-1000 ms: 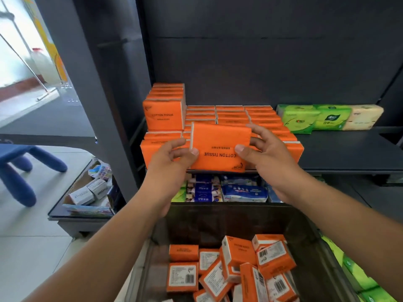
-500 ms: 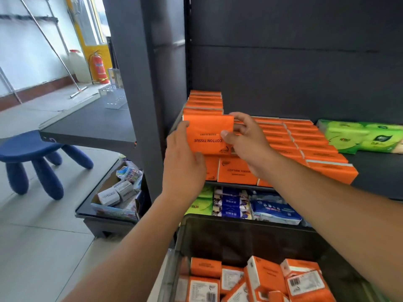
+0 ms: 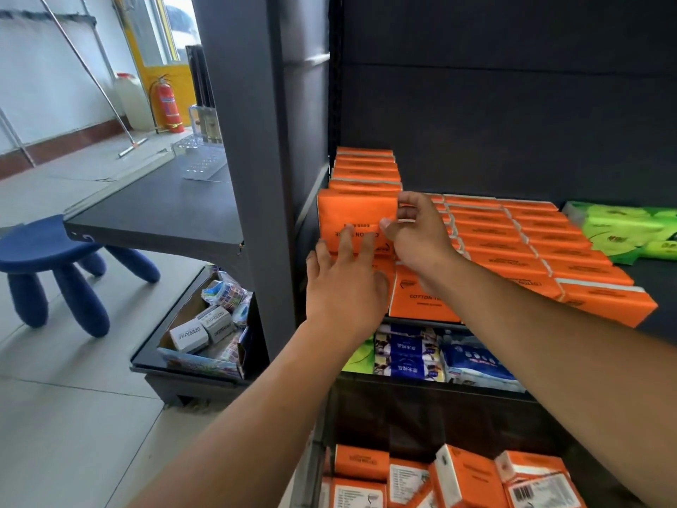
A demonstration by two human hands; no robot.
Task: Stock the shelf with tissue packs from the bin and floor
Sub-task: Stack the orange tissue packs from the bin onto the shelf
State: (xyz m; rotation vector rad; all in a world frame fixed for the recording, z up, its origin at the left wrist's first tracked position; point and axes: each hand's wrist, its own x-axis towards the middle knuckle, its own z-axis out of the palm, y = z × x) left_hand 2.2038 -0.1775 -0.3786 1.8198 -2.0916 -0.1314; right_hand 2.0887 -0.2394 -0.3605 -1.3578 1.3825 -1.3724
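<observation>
The orange tissue pack (image 3: 357,223), held out in front of you a second ago, now stands at the front of the taller stack, centre-left of the frame, on the shelf (image 3: 655,278). Your left hand (image 3: 344,284) presses its face with straight fingers. Your right hand (image 3: 417,232) pinches its right edge. That looks like one more stocked, and the bin (image 3: 439,421) at the bottom holds more.

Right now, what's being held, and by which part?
The right hand pinches the orange tissue pack by its right end; the left hand touches its front with straight fingers.
</observation>
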